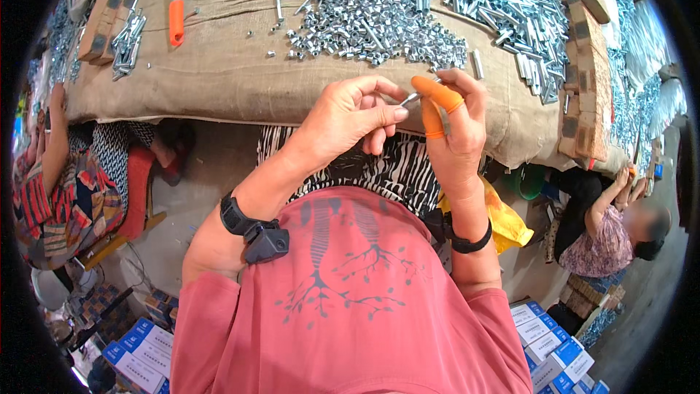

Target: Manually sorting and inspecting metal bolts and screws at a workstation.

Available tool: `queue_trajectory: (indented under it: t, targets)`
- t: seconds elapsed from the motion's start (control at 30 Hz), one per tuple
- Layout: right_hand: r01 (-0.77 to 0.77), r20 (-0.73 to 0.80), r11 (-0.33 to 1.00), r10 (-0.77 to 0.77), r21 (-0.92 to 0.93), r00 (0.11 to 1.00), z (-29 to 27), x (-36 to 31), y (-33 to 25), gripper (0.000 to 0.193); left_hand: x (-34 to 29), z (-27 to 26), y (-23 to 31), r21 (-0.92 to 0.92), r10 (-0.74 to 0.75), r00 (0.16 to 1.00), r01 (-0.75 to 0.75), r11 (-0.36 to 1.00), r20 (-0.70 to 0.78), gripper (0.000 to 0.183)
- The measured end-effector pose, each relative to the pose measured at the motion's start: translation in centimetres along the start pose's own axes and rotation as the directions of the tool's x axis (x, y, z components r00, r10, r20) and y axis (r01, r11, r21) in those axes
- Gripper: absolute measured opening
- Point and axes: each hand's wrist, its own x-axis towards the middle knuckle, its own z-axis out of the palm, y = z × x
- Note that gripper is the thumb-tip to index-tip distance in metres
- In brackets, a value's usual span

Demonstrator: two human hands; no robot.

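Over the near edge of the cloth-covered bench, my left hand (357, 113) pinches one end of a thin metal rod (410, 99) between thumb and forefinger. The rod's other end runs in behind the orange-covered forefinger of my right hand (458, 120), whose fingers are curled round it. Orange finger covers (440, 95) sit on the right forefinger and thumb. Just beyond my hands lies a heap of short shiny metal collars (372, 25). Longer metal tubes (503, 4) are piled to its right, and one loose tube (477, 63) lies near my right hand.
A tool with an orange handle (176, 23) lies at the far left, near a small bunch of tubes (129, 44). Bricks (581, 66) border the bench's right end. People sit at left (65, 197) and right (601, 226). Blue-and-white boxes (547, 343) are stacked behind me.
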Motion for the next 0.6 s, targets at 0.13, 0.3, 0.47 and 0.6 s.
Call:
queue_trajectory:
  t: [0.13, 0.3, 0.47, 0.6]
  targets:
    - [-0.101, 0.098, 0.935, 0.071, 0.339, 0.993, 0.3, -0.5, 0.8, 0.03, 0.5, 0.0, 0.0, -0.035, 0.054, 0.998, -0.054, 0.998, 0.017, 0.02]
    - [-0.47, 0.002, 0.805, 0.504, 0.361, 0.864, -2.1, 1.1, 2.2, 0.03, 0.8, -0.9, -0.2, -0.209, -0.02, 1.0, 0.022, 0.978, 0.012, 0.022]
    - [-0.227, -0.035, 0.838, 0.242, -0.496, 0.97, -1.8, 1.2, 5.4, 0.014, 1.4, -1.3, -1.4, -0.224, 0.018, 0.998, -0.005, 0.975, 0.055, 0.019]
    - [-0.233, -0.062, 0.883, 0.228, -0.408, 0.972, -1.8, 1.5, 6.0, 0.015, 1.3, -1.1, -1.1, -0.208, 0.002, 1.0, 0.004, 0.978, 0.025, 0.02]
